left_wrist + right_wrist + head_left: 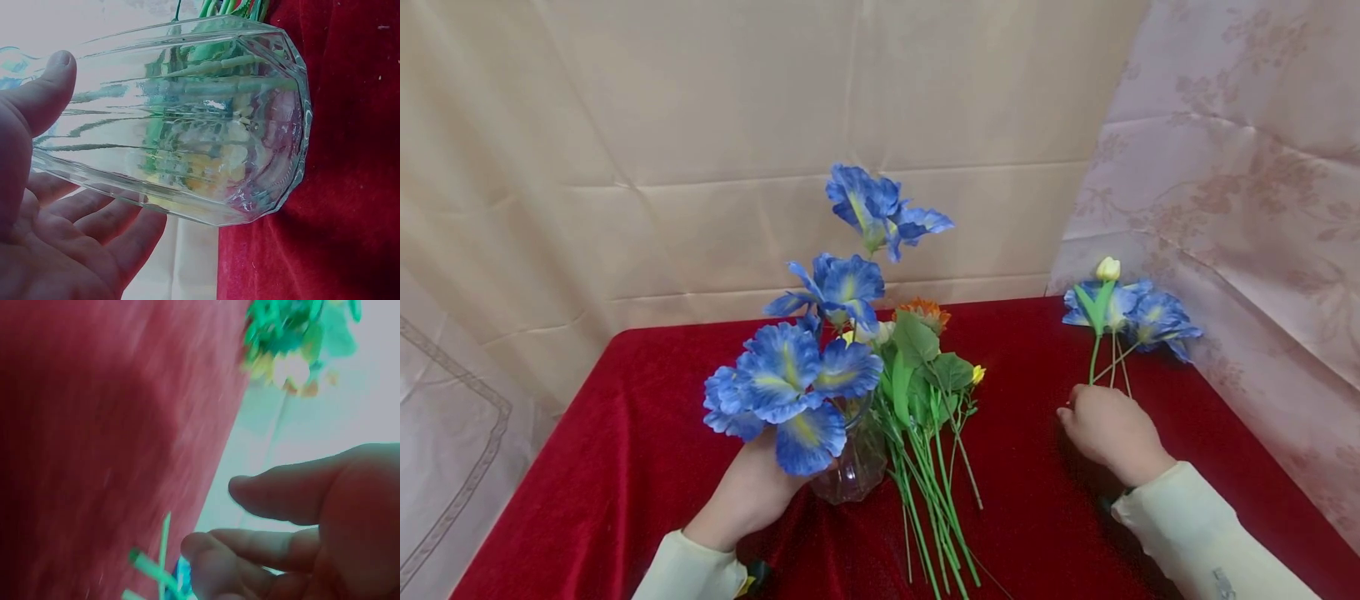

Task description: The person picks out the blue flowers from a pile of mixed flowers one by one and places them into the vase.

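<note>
My left hand [756, 483] holds a clear glass vase [853, 467] by its side; in the left wrist view the thumb lies on one face and the fingers [134, 234] on the other. Large blue irises [786, 371] stand in the vase and cover part of the hand. On the right, my right hand [1112, 433] is by the lower stems of a white tulip [1107, 269] and some blue irises [1161, 317] lying on the table. In the right wrist view its thumb stands apart from the bent fingers, and cut green stems [150, 569] show just beyond the fingertips.
Right beside the vase lies a bunch of green stems [936, 500] with leaves, an orange flower [925, 314] and a small yellow one [977, 375]. A red velvet cloth [647, 417] covers the table. Pale curtains [722, 125] hang behind it.
</note>
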Demonstrator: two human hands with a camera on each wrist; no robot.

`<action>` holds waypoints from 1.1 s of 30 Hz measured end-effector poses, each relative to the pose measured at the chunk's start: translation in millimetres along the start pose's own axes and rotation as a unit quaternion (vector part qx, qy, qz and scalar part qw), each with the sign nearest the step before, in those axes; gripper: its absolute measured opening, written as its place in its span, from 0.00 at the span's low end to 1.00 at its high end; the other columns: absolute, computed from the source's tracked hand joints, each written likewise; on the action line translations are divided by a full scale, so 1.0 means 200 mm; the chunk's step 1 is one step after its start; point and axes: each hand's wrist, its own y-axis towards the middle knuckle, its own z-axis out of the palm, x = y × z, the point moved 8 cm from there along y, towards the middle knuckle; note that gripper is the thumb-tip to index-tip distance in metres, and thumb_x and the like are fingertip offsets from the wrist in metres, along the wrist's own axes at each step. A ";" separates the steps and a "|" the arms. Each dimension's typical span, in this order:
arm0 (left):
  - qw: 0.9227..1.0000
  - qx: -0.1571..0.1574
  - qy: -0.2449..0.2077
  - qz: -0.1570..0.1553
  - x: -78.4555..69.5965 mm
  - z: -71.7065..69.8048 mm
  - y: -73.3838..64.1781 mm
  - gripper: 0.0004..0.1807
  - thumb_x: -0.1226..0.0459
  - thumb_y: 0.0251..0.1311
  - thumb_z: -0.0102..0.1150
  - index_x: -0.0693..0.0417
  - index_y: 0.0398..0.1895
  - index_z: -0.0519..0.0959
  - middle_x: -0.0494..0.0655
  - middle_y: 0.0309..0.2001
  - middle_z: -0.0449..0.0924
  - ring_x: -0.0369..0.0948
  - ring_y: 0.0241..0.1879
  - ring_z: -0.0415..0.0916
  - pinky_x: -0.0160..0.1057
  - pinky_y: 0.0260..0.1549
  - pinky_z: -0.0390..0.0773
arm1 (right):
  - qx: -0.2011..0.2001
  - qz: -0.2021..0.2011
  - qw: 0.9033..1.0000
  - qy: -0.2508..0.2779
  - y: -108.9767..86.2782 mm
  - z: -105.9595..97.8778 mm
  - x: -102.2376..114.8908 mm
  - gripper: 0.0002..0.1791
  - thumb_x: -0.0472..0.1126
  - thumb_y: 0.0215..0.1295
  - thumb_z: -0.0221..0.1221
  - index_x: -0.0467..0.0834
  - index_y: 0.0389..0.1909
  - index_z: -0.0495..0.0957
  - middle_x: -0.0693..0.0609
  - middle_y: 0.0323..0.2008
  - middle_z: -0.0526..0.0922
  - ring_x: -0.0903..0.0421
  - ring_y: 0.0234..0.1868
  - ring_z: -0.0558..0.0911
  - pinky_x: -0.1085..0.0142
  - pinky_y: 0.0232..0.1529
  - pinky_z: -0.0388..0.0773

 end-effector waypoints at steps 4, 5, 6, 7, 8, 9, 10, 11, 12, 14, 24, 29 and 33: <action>1.000 0.010 -0.010 -0.017 0.01 0.00 0.00 0.35 0.48 0.61 0.67 0.48 0.68 0.68 0.41 0.58 0.75 0.41 0.57 0.73 0.53 0.54 0.73 | 0.029 0.035 0.999 0.006 0.01 0.01 -0.13 0.10 0.40 0.64 0.60 0.39 0.25 0.78 0.45 0.22 0.77 0.42 0.25 0.79 0.45 0.24 0.76; 1.000 0.010 -0.008 -0.018 0.01 0.00 0.00 0.34 0.49 0.61 0.67 0.48 0.67 0.68 0.41 0.58 0.75 0.41 0.57 0.73 0.53 0.54 0.73 | 0.039 0.041 0.998 0.010 0.01 0.01 -0.15 0.10 0.40 0.64 0.60 0.39 0.25 0.78 0.45 0.22 0.77 0.43 0.24 0.79 0.46 0.24 0.75; 1.000 0.011 -0.006 -0.017 0.01 0.00 0.00 0.34 0.49 0.61 0.67 0.48 0.67 0.69 0.41 0.59 0.75 0.41 0.57 0.73 0.53 0.54 0.73 | 0.047 0.048 0.998 0.013 0.02 0.02 -0.17 0.10 0.40 0.64 0.60 0.39 0.25 0.78 0.46 0.22 0.77 0.44 0.24 0.79 0.47 0.24 0.75; 1.000 0.011 -0.004 -0.015 0.01 0.00 0.00 0.34 0.49 0.62 0.67 0.49 0.68 0.69 0.41 0.59 0.75 0.41 0.58 0.72 0.53 0.55 0.73 | 0.054 0.052 0.997 0.014 0.02 0.03 -0.19 0.10 0.40 0.64 0.60 0.39 0.26 0.78 0.45 0.23 0.77 0.45 0.24 0.78 0.47 0.24 0.75; 1.000 0.011 -0.002 -0.013 0.01 0.00 -0.01 0.33 0.49 0.62 0.67 0.49 0.68 0.69 0.41 0.60 0.75 0.41 0.59 0.72 0.53 0.55 0.73 | 0.059 0.057 0.996 0.016 0.02 0.04 -0.20 0.10 0.40 0.64 0.60 0.39 0.26 0.78 0.45 0.23 0.77 0.45 0.25 0.78 0.47 0.24 0.75; 1.000 0.013 -0.003 -0.013 0.01 0.00 -0.01 0.33 0.50 0.63 0.66 0.48 0.68 0.69 0.41 0.60 0.74 0.41 0.59 0.72 0.53 0.55 0.73 | 0.062 0.060 0.996 0.018 0.03 0.04 -0.22 0.10 0.40 0.64 0.61 0.39 0.26 0.78 0.45 0.23 0.77 0.46 0.25 0.77 0.48 0.25 0.75; 1.000 0.013 -0.003 -0.012 0.01 0.00 -0.01 0.33 0.50 0.63 0.66 0.48 0.68 0.69 0.41 0.60 0.74 0.41 0.59 0.71 0.53 0.55 0.73 | 0.063 0.062 0.996 0.019 0.04 0.05 -0.23 0.10 0.40 0.64 0.61 0.38 0.26 0.77 0.45 0.23 0.76 0.46 0.25 0.77 0.48 0.25 0.75; 1.000 0.013 -0.003 -0.010 0.00 0.00 -0.01 0.32 0.50 0.63 0.66 0.48 0.68 0.69 0.41 0.61 0.74 0.41 0.60 0.71 0.54 0.55 0.72 | 0.063 0.062 0.996 0.019 0.04 0.05 -0.24 0.10 0.40 0.64 0.60 0.38 0.26 0.77 0.45 0.23 0.76 0.46 0.25 0.77 0.48 0.25 0.75; 1.000 0.013 -0.003 -0.009 0.00 0.00 -0.01 0.32 0.50 0.63 0.66 0.48 0.68 0.69 0.41 0.60 0.74 0.41 0.60 0.71 0.54 0.55 0.72 | 0.061 0.061 0.996 0.018 0.05 0.05 -0.25 0.10 0.40 0.64 0.60 0.38 0.26 0.77 0.44 0.23 0.76 0.46 0.25 0.77 0.48 0.25 0.75; 1.000 0.012 -0.005 -0.010 0.00 0.00 0.00 0.32 0.49 0.63 0.66 0.48 0.67 0.69 0.41 0.60 0.74 0.41 0.59 0.71 0.53 0.55 0.72 | 0.061 0.058 0.996 0.026 0.06 0.06 -0.27 0.11 0.40 0.64 0.60 0.39 0.25 0.76 0.45 0.23 0.76 0.47 0.24 0.76 0.48 0.26 0.75; 1.000 0.009 -0.007 0.006 -0.02 -0.01 0.00 0.36 0.53 0.61 0.69 0.53 0.70 0.67 0.45 0.63 0.73 0.44 0.62 0.70 0.55 0.56 0.71 | 0.028 0.056 0.985 0.160 0.06 0.06 -0.27 0.17 0.42 0.66 0.51 0.45 0.17 0.75 0.54 0.14 0.71 0.55 0.19 0.69 0.60 0.23 0.68; 1.000 0.017 -0.014 -0.001 -0.01 0.00 0.00 0.33 0.54 0.63 0.67 0.51 0.69 0.68 0.43 0.62 0.73 0.42 0.60 0.70 0.54 0.56 0.72 | 0.006 0.084 0.953 0.290 0.04 0.02 -0.21 0.15 0.45 0.72 0.53 0.38 0.35 0.81 0.49 0.22 0.79 0.52 0.25 0.76 0.62 0.23 0.71; 1.000 0.022 -0.008 -0.006 -0.01 0.01 0.00 0.34 0.52 0.63 0.66 0.50 0.69 0.67 0.43 0.63 0.73 0.42 0.61 0.70 0.54 0.57 0.71 | -0.047 0.063 0.933 0.351 -0.01 -0.05 -0.10 0.17 0.47 0.75 0.55 0.34 0.42 0.77 0.46 0.25 0.79 0.52 0.26 0.77 0.63 0.24 0.74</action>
